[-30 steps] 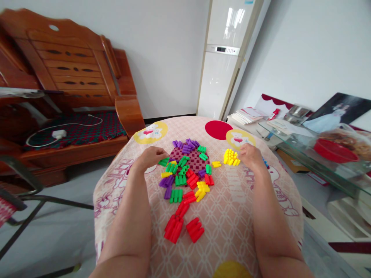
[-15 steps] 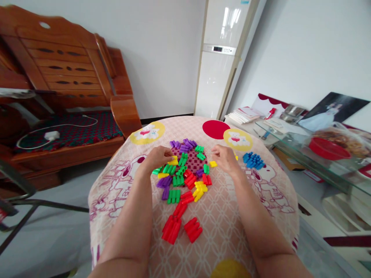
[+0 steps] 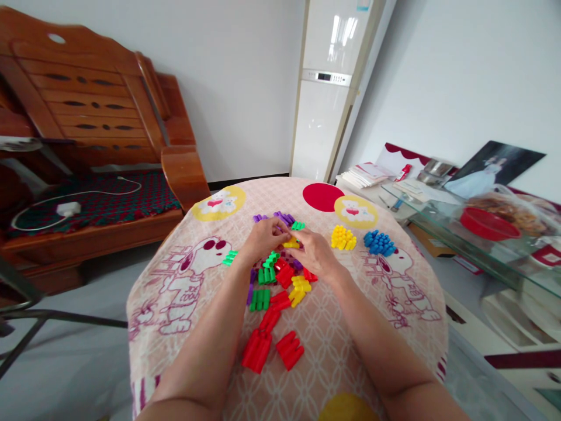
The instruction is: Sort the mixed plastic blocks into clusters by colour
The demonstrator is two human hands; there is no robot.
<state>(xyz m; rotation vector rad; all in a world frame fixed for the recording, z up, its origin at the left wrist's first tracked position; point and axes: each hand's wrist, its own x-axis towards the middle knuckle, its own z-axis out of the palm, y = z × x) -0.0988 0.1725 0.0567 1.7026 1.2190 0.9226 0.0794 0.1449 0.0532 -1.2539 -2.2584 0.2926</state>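
Over the loose pieces on the round table, my left hand point(image 3: 266, 240) and my right hand point(image 3: 315, 252) meet. Between their fingertips is a yellow plastic building block point(image 3: 291, 242), pinched from both sides and partly covered by the fingers. Beneath and around them lie green blocks point(image 3: 266, 276), purple blocks point(image 3: 284, 218) and red blocks point(image 3: 284, 276). Another yellow block point(image 3: 300, 287) rests just in front of my right hand. To the right sits a group of yellow blocks point(image 3: 343, 238), beside a cluster of blue blocks point(image 3: 379, 242).
Closer to me on the patterned tablecloth point(image 3: 333, 327) are red blocks point(image 3: 258, 349). A glass shelf with a red bowl point(image 3: 489, 224) stands right of the table. A wooden bench point(image 3: 100, 128) is at the left, and a tall white cabinet-like unit point(image 3: 322, 117) is behind.
Both hands have moved inward and come together at the yellow block. My right hand has left the yellow group on the right, which now shows fully. The view has shifted slightly.
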